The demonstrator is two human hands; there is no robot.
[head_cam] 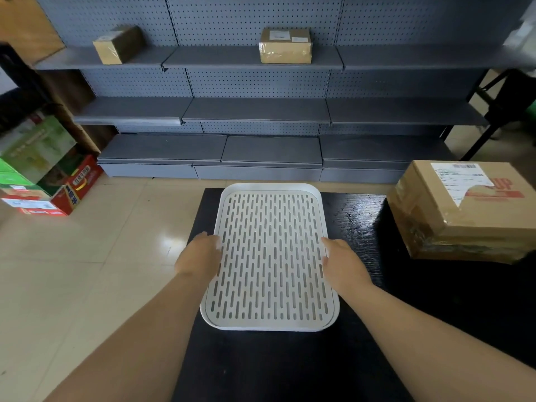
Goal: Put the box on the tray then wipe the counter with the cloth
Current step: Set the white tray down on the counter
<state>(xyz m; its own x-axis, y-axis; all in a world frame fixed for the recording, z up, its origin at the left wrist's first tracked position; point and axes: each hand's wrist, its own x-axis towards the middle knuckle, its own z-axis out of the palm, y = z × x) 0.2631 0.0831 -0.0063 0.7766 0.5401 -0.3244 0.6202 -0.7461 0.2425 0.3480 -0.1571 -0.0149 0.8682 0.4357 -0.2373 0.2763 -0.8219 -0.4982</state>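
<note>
A white slotted tray (271,256) lies on the black counter (290,367), lengthwise away from me. My left hand (200,256) grips its left rim and my right hand (343,262) grips its right rim, thumbs on the top edge. A large taped cardboard box (467,210) with a white label sits on the counter at the far right, apart from the tray. No cloth is in view.
Grey pegboard shelving (255,111) stands beyond the counter, with two small cardboard parcels (285,45) on its top shelf. Colourful cartons (43,175) are stacked on the tiled floor at the left. The counter's left edge runs just beside the tray.
</note>
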